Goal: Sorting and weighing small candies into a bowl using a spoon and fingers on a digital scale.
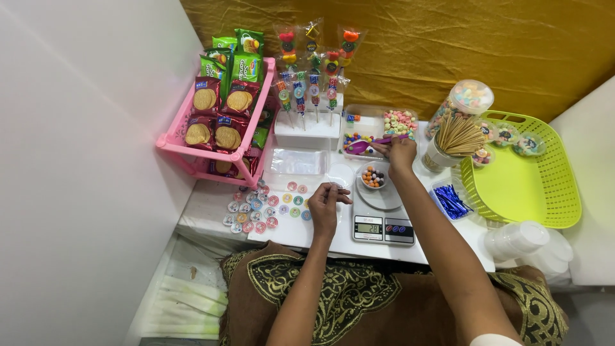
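- The right hand reaches to the far side of the white table, its fingers closed around the handle of a purple scoop.
- The scoop's bowl lies over a clear compartment tray of small coloured candies, pointing left.
- The left hand rests near the middle of the table with fingers curled in and thumb and forefinger pinched together; whether anything small sits between them cannot be told.
- Just right of the left hand stands a digital kitchen scale, with a small white bowl of mixed coloured candies on its round platform.
- Left of the left hand, round stickers lie scattered over the table, and a flat clear plastic bag lies beyond them.
- At the far left a pink rack holds red and green biscuit packets.
- Next to it, a white block holds candy skewers wrapped in clear cones, standing upright.
- Right of the tray stands a clear jar of pastel candies, tilted, and a cup of wooden skewers.
- A small clear box of blue twist ties sits near the scale on its right.
- A lime green basket lies at the right with a few wrapped round sweets along its far edge.
- A stack of white cups lies on its side at the near right.
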